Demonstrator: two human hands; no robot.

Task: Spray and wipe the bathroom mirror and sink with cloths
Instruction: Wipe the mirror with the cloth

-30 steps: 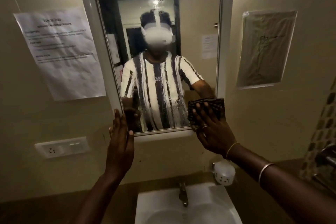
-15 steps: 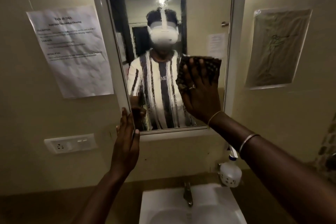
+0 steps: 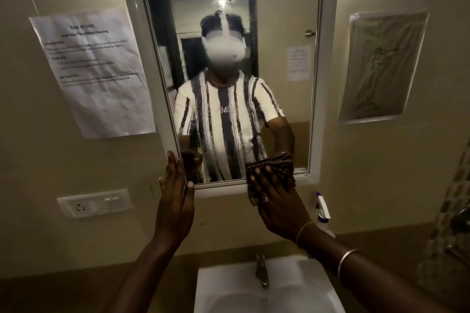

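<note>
The cream wall (image 3: pixel 50 185) fills most of the dim room. A white-framed mirror (image 3: pixel 279 20) hangs at its middle, the glass streaked with wet runs and beaded near the top edge. Below it is a white sink (image 3: pixel 312 277), with a metal tap (image 3: pixel 262 272) at the middle of its back edge. A creased printed sheet (image 3: pixel 94 71) is stuck left of the mirror, and a plastic-covered drawing (image 3: pixel 384 66) hangs to the right. A white socket plate (image 3: pixel 94 202) sits under the sheet.

The left hand (image 3: pixel 175 201) is raised flat at the mirror's lower left corner. Its fingers are straight, their tips rest on the frame, and the grip is wide and holds nothing. The right hand (image 3: pixel 277 201) reaches to the mirror's bottom edge near the right corner. Its fingers lie spread and straight, pressing a dark checked cloth (image 3: pixel 279 162) against the glass and frame. A fold of the cloth hangs below the frame, under the palm.

A white spray bottle (image 3: pixel 322 208) stands by the wall beyond the sink's back right corner, its base hidden by the right arm. I cannot tell what is in it.
</note>
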